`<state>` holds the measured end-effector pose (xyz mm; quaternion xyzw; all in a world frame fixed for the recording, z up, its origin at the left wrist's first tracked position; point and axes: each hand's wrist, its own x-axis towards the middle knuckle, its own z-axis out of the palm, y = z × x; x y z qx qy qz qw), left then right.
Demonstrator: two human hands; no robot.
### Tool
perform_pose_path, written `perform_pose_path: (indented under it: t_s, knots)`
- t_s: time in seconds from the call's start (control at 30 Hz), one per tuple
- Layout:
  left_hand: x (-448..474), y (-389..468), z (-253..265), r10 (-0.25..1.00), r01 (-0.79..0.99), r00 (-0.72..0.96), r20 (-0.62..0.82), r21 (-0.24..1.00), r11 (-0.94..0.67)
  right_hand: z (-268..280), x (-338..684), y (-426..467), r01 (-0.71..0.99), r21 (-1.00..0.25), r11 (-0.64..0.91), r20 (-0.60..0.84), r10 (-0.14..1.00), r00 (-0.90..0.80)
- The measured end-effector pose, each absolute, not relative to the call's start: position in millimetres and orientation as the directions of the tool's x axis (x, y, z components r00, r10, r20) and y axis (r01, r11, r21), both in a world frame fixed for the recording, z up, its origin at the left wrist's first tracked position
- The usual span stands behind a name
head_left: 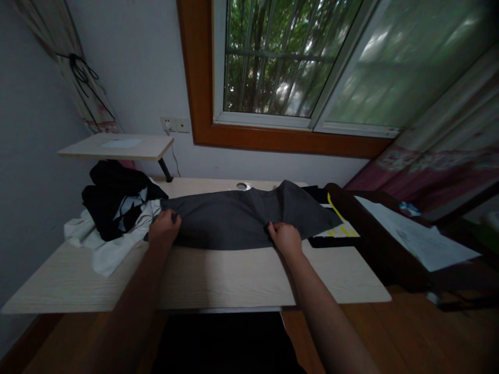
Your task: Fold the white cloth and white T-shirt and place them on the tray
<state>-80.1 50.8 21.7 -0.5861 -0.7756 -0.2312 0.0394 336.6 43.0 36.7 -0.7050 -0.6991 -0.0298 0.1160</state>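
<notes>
A pair of dark grey trousers (226,221), or a garment much like it, lies stretched lengthwise across the pale wooden table (234,280). At its left end, my left hand (166,227) is closed on the cloth. My right hand (286,238) pinches the near edge farther right, where creases run up from the fingers. Beyond that hand the cloth widens and ends in a point, partly covering dark clothing with yellow and white parts (343,229). Close to my left hand is a heap of black clothing (111,189) and white clothing (105,254).
A small raised shelf (117,148) with a paper on it stands at the back left, above the heap. A round cable hole (242,186) is near the table's back edge. To the right, a dark piece of furniture (384,249) bears a white sheet (419,234).
</notes>
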Motion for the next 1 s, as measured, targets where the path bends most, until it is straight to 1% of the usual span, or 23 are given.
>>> perform_pose_path:
  t_s: [0.1, 0.23, 0.4, 0.5, 0.6, 0.67, 0.73, 0.83, 0.9, 1.0]
  knots:
    - [-77, 49, 21, 0.907, 0.953, -0.243, 0.345, 0.262, 0.155, 37, 336, 43, 0.993, -0.121, -0.009, 0.191, 0.981, 0.032]
    - [-73, 45, 22, 0.890, 0.978, -0.149, 0.432, 0.196, 0.069, 38, 336, 43, 0.992, -0.121, -0.020, 0.186, 0.982, 0.042]
    - [-68, 39, 27, 0.833, 0.988, -0.128, 0.538, 0.142, 0.061, 37, 337, 42, 0.990, -0.139, -0.016, 0.180, 0.983, 0.041]
    - [-68, 36, 31, 0.795, 0.985, -0.151, 0.588, 0.160, 0.069, 37, 337, 42, 0.991, -0.134, -0.011, 0.187, 0.982, 0.036]
    - [-70, 33, 33, 0.734, 0.977, -0.175, 0.656, 0.207, 0.048, 37, 337, 43, 0.991, -0.132, -0.017, 0.194, 0.980, 0.043]
    - [-72, 28, 34, 0.702, 0.970, -0.154, 0.695, 0.241, -0.027, 38, 336, 43, 0.991, -0.131, -0.031, 0.183, 0.982, 0.055]
    - [-73, 24, 35, 0.688, 0.953, -0.105, 0.718, 0.269, -0.136, 38, 336, 42, 0.991, -0.128, -0.041, 0.174, 0.983, 0.064]
    - [-74, 18, 38, 0.673, 0.918, -0.018, 0.739, 0.280, -0.282, 38, 336, 42, 0.990, -0.130, -0.050, 0.181, 0.981, 0.074]
    - [-73, 18, 40, 0.659, 0.900, 0.017, 0.752, 0.276, -0.337, 37, 336, 43, 0.989, -0.135, -0.057, 0.178, 0.981, 0.080]
    - [-70, 22, 43, 0.661, 0.884, 0.030, 0.749, 0.289, -0.367, 35, 337, 43, 0.989, -0.137, -0.055, 0.174, 0.982, 0.079]
